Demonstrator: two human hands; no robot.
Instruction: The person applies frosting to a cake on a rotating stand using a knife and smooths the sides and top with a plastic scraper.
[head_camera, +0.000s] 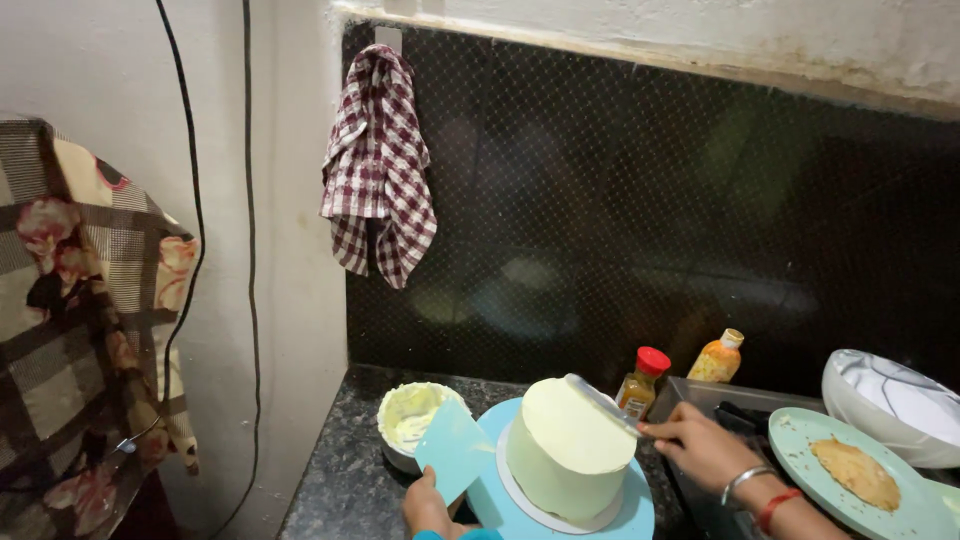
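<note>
Nearest, the left hand (428, 505), cut off by the lower edge, pinches a pale blue flat plastic scraper (455, 450) against the side of the tall pale yellow frosted round cake (570, 448) on its light blue turntable (630, 512). The right hand (700, 447) grips a metal spatula (603, 403) laid across the cake's top. Left of the cake sits a white bowl of cream (408, 420); behind it a red-capped jar (642, 383) and an orange bottle (717, 358), labels unreadable

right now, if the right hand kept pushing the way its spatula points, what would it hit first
The right hand aims its spatula leftward over the frosted cake. Past the cake top, it would probably meet the frosting bowl first, though depth is unclear.
</note>
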